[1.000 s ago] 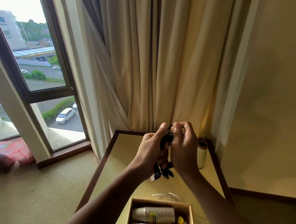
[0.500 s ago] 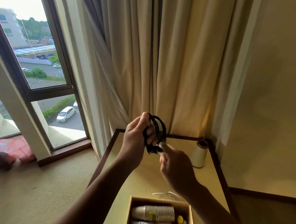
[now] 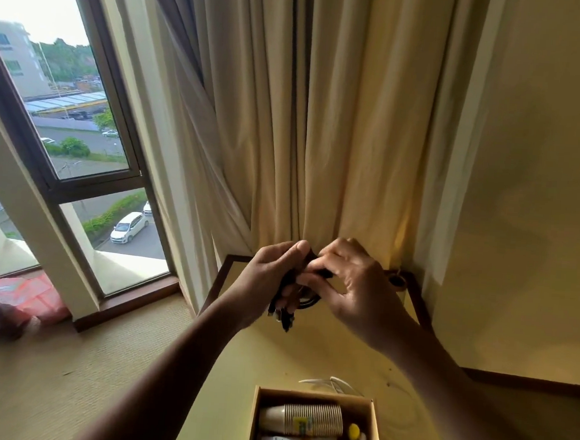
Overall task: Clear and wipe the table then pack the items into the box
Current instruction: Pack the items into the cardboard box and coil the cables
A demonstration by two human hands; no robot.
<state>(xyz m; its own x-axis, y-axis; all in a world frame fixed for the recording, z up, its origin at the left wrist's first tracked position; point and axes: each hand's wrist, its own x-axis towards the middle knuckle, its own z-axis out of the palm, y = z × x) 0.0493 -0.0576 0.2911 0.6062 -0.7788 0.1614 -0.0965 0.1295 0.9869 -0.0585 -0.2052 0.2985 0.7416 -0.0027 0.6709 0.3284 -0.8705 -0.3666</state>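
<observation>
**Both hands grip a black cable above the table**

The left hand (image 3: 270, 280) and right hand (image 3: 355, 289) meet raised over the table (image 3: 307, 351), fingers closed around a bundled black cable (image 3: 287, 314) whose ends hang below the left fingers. The right hand hides most of a roll (image 3: 397, 281) behind it. Below the fingers, the box (image 3: 254, 423), cut off by the frame, holds stacked paper cups (image 3: 305, 418) and blurred packets.
</observation>
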